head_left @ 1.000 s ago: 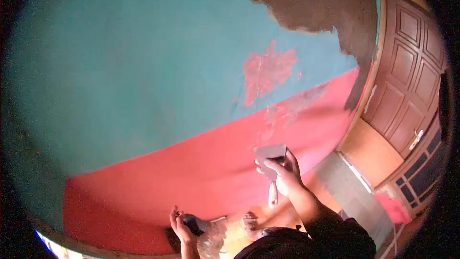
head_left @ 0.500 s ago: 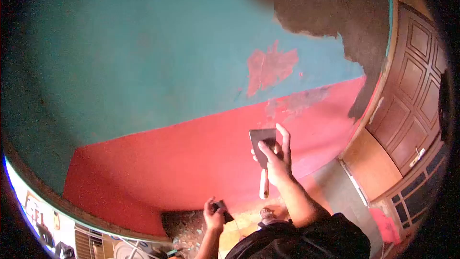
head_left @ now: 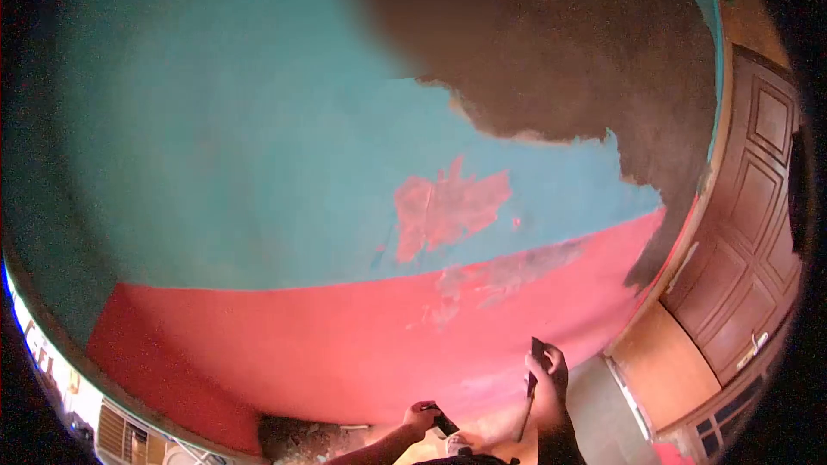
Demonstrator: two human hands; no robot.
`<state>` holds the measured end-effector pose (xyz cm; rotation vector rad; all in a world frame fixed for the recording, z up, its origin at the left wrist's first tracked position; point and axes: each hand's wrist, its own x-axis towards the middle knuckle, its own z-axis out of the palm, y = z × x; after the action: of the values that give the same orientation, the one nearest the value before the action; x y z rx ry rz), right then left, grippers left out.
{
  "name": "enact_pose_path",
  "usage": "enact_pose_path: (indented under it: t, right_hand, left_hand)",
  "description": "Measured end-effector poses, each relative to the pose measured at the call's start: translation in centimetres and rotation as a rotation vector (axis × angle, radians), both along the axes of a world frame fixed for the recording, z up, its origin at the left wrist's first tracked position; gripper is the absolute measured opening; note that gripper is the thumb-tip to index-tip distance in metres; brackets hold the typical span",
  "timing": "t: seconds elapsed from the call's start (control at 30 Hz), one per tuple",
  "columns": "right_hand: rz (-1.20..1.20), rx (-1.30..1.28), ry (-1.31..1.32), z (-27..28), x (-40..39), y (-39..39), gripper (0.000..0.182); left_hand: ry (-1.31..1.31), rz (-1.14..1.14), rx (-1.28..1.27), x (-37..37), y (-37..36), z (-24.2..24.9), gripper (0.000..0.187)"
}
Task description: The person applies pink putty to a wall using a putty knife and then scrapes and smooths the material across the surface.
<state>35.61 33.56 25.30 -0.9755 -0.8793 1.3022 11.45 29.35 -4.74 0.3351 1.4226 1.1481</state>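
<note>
My right hand, low and right of centre, grips a scraper. Its dark flat blade points up and is seen nearly edge-on; the fingers cover much of the rest. My left hand, at the bottom middle, is closed around a small dark flat object whose kind I cannot make out. Both hands are in front of the lower pink band of the painted wall, apparently clear of its surface. Higher on the teal part is a pink patch where paint has come off.
A large brown bare area spreads across the upper right wall. To the right stand a brown panelled door and an orange-brown board. Debris lies on the floor at lower left.
My view has tilted up, showing more brown wall. Both hands now appear lower and further right in view. The scraper has turned from broadside to nearly edge-on, still in my right hand.
</note>
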Motion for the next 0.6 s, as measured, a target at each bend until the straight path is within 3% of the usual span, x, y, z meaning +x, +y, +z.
enact_pose_path:
  t: [0.03, 0.17, 0.27, 0.33, 0.4, 0.47, 0.5, 0.53, 0.6]
  right_hand:
    - [-0.014, -0.013, -0.108, 0.5, 0.9, 0.2, 0.050]
    - [-0.089, -0.050, -0.024, -1.3, 3.0, 3.0, 0.049]
    - [-0.055, -0.130, 0.043, -4.0, 5.1, 5.8, 0.048]
    - [-0.054, -0.179, 0.070, -2.6, 4.5, 6.2, 0.047]
    - [-0.093, -0.146, 0.091, -2.7, 3.5, 7.0, 0.048]
    - [-0.013, -0.105, 0.131, -2.4, 2.2, 7.4, 0.050]
    - [0.025, -0.088, 0.153, -2.4, 1.6, 7.5, 0.051]
    - [0.081, -0.044, 0.084, -3.8, 0.9, 8.1, 0.055]
    - [0.166, -0.019, 0.104, -1.0, -2.4, 7.6, 0.052]
  left_hand:
    - [-0.019, 0.004, 0.012, 0.5, 1.6, -1.1, 0.035]
    - [-0.266, -0.172, 0.173, 2.0, 6.7, -1.9, 0.041]
    - [-0.278, -0.125, 0.071, 3.6, 9.8, -3.2, 0.047]
    - [-0.335, -0.037, 0.100, 4.1, 10.0, -3.4, 0.060]
    - [0.458, -0.705, 0.129, 3.4, 11.8, -4.0, 0.066]
    - [0.637, -0.851, 0.368, 2.5, 11.7, -2.6, 0.069]
    - [0.335, -0.719, 0.313, 2.2, 10.8, -1.3, 0.067]
    - [-0.042, -0.528, 0.237, 2.3, 9.6, 3.4, 0.065]
    - [-0.323, -0.425, 0.245, 2.2, 7.2, 12.5, 0.062]
